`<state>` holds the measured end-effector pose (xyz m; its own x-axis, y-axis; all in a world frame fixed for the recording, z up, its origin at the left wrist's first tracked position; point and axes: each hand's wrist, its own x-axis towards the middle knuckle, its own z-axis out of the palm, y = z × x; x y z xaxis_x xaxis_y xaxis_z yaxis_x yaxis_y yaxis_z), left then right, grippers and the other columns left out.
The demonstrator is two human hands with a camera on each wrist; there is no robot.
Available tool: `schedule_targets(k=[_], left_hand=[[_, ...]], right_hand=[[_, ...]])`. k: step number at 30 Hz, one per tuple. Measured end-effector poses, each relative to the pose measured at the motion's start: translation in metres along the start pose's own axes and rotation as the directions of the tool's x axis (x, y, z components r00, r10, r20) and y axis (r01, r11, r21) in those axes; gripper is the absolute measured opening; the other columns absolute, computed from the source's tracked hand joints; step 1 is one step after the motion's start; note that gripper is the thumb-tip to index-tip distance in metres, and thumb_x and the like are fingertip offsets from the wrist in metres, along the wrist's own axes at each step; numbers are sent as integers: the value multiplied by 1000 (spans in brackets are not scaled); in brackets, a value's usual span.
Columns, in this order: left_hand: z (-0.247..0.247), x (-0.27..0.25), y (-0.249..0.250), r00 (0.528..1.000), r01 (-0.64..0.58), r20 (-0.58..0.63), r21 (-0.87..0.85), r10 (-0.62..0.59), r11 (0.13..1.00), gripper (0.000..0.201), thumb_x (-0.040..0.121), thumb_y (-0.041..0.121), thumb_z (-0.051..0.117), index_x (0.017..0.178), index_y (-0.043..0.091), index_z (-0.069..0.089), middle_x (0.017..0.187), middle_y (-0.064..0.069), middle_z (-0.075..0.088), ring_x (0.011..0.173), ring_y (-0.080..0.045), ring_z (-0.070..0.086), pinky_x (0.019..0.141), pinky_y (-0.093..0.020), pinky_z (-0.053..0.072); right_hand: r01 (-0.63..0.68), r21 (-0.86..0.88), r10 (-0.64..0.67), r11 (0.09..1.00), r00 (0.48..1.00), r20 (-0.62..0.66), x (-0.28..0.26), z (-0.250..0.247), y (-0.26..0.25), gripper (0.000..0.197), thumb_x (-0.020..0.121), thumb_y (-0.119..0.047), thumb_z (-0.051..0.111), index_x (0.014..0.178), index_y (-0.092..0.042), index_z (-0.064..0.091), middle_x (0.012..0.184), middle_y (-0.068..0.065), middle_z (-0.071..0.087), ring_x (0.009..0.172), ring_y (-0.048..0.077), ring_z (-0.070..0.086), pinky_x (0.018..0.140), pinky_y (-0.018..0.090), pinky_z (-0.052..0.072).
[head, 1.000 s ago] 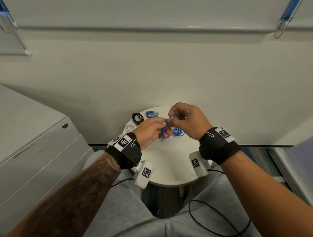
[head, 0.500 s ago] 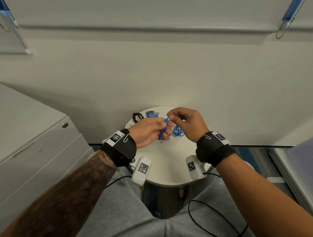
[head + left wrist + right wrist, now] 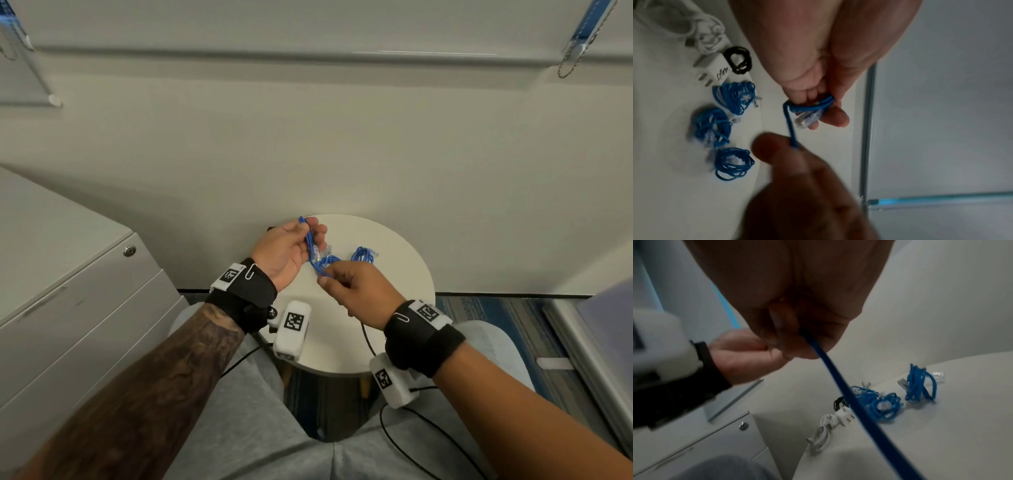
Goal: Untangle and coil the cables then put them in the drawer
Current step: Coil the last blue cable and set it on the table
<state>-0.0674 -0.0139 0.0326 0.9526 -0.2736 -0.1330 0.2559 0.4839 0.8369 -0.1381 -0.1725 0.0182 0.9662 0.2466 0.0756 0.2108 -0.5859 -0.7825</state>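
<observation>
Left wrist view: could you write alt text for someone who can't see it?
A left hand holds a folded blue cable with a clear plug, while the right hand pinches its strand. Three blue cable bundles, a black cable and a white charger lie on the white table.

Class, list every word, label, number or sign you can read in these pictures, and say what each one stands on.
No text reads clearly.
White charger plug: dark handwritten marking, too blurred to read.
Left wrist band and right wrist band: square black-and-white code markers, no letters.
White camera units at the left wrist and right wrist: code markers, no words.
</observation>
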Motion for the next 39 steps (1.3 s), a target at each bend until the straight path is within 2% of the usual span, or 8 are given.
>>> schedule_targets(k=[5,10,16,20,24,30,35,39], left_hand=[[4,-5,-3,997,-72,31,264,66,962,23,102,1,39,102,1,62,87,-11,68,75,-16,65,73,-25,56],[10,-13,-11,989,-105,142,504,37,857,23,100,7,44,108,-2,64,92,-17,63,77,-20,59,70,-28,48],[17,-28,-2,963,63,231,298,-136,953,28,101,1,32,108,-9,56,81,-16,59,65,-20,55,65,-29,50],[18,-31,9,922,124,320,284,-216,951,27,101,3,32,100,-2,59,74,-11,54,62,-16,53,77,-34,53],[18,-32,12,903,188,373,99,-211,977,26,100,8,35,99,3,61,76,-7,59,64,-16,57,83,-36,55],[14,-18,0,982,96,181,-199,-59,975,22,101,10,39,105,2,59,85,-6,68,74,-15,65,84,-33,57],[3,-4,1,1000,-7,-15,-213,4,977,22,104,10,37,108,2,57,84,-5,72,77,-13,67,83,-30,58],[-2,0,5,995,-47,-89,-31,44,998,20,103,5,39,102,0,59,87,-11,70,73,-16,67,80,-31,58]], right_hand=[[-62,189,64,980,998,-2,2,-27,-19,21,94,-15,65,83,3,66,57,3,48,48,10,49,50,22,53],[92,-39,-94,995,994,-52,14,-49,-26,13,93,-16,64,82,-13,71,60,-13,63,54,5,53,58,20,44],[126,-42,-131,991,977,-168,26,-67,-10,11,87,-21,76,86,-23,65,76,-8,66,60,2,49,61,17,41],[126,179,-90,976,976,-197,26,-64,-6,4,92,-15,71,91,-11,70,80,-1,68,70,5,56,69,18,46],[54,398,32,916,978,-206,29,-46,3,9,97,-16,65,94,-9,69,76,5,68,63,13,56,59,25,47],[-133,475,171,870,984,-38,19,-11,-2,23,105,-18,49,94,-17,68,67,4,64,54,17,51,62,42,58],[-218,258,163,941,962,221,7,3,-6,23,106,-18,45,110,-10,66,65,2,64,47,12,48,47,25,50],[-126,92,115,988,987,116,6,-6,-15,26,102,-23,51,97,-13,74,57,-13,56,48,-2,48,55,13,41]])
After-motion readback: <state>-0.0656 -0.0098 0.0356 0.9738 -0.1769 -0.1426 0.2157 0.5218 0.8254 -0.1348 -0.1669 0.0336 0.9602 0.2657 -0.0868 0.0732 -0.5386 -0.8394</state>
